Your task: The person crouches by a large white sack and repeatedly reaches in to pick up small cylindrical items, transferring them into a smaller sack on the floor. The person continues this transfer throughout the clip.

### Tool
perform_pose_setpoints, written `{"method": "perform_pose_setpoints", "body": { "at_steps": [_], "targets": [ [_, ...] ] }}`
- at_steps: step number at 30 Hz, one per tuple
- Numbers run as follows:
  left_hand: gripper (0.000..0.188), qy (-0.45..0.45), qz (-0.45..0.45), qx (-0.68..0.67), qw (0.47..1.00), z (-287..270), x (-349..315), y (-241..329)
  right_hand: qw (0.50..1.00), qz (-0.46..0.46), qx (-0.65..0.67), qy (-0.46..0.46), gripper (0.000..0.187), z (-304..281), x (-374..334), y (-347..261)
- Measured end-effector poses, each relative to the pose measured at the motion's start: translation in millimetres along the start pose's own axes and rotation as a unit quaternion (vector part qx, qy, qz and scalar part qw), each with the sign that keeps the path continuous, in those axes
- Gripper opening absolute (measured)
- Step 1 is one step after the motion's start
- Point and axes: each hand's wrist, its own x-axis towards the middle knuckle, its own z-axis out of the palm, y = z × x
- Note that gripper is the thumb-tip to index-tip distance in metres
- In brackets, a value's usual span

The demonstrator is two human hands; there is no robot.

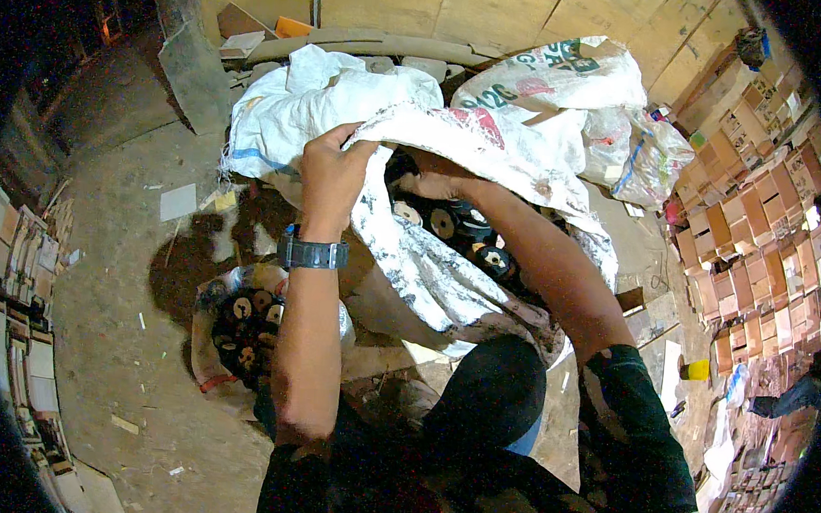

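Observation:
My left hand (330, 170) is closed on the rim of a white woven sack (419, 276), holding its mouth up at the left. My right hand (436, 180) reaches inside, its fingers curled by a dark piece; what they hold is partly hidden in shadow. Within the sack, below that hand, lie several black round pieces (494, 259) with pale discs at their ends. A smaller bag (205, 362) of similar black pieces stands on the floor beside my left forearm.
Other white sacks (321, 99) lie behind, one printed (568, 79). A clear plastic bag (652, 162) sits at the far right. Stacked brown boxes (756, 219) line the right side, near a yellow container (695, 370). Flat panels (18, 310) stand at left; scraps dot the floor.

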Motion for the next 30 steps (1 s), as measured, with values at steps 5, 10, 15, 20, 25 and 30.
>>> {"method": "perform_pose_setpoints", "body": {
  "at_steps": [5,10,15,20,25,30],
  "targets": [
    [0.032,0.002,0.027,0.016,0.999,0,1,-2,0.997,0.004,-0.068,-0.047,0.055,-7,16,-18],
    [0.032,0.001,0.022,0.066,0.998,-3,-1,-1,0.985,0.02,-0.166,-0.03,0.059,8,39,-26],
    [0.032,-0.005,0.012,0.068,0.998,-5,2,-5,0.978,0.027,-0.203,-0.025,0.063,11,53,-25],
    [0.033,0.003,-0.01,0.044,0.999,-5,2,-5,0.977,0.01,-0.208,-0.043,0.067,7,51,-22],
    [0.032,-0.029,0.018,0.016,0.999,-5,1,-7,0.978,-0.039,-0.195,-0.06,0.071,-13,17,-19],
    [0.03,-0.029,0.043,0.029,0.998,-3,3,-10,0.999,-0.022,-0.044,-0.005,0.066,-56,-56,-31]
  ]
}}
